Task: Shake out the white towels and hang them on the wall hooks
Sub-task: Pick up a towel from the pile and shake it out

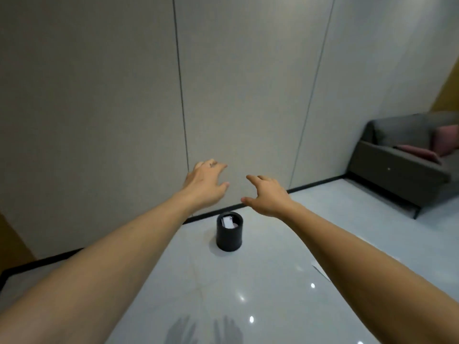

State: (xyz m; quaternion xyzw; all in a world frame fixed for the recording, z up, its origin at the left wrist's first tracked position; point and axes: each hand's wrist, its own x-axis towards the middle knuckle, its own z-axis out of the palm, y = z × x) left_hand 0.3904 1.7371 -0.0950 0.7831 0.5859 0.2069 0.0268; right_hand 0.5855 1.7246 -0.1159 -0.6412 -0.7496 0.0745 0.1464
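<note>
We hold both arms out, left hand [205, 183] and right hand [267, 196] side by side, fingers [218, 167] spread loosely and pinching nothing, probably reaching for a first towel. Below the fingers a black bin [229, 232] stands upright on the floor [273, 281], something white inside, perhaps a towel; its long axis we cannot tell. Beyond the fingers, the wall [248, 83] shows no hooks

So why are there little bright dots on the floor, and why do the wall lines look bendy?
Head view: the dots are ceiling lights glaring off the shiny floor; the wide-angle lens bends the wall seams; the sofa looks soft and blurry; faint shadows of both hands fall at the bottom edge.
</note>
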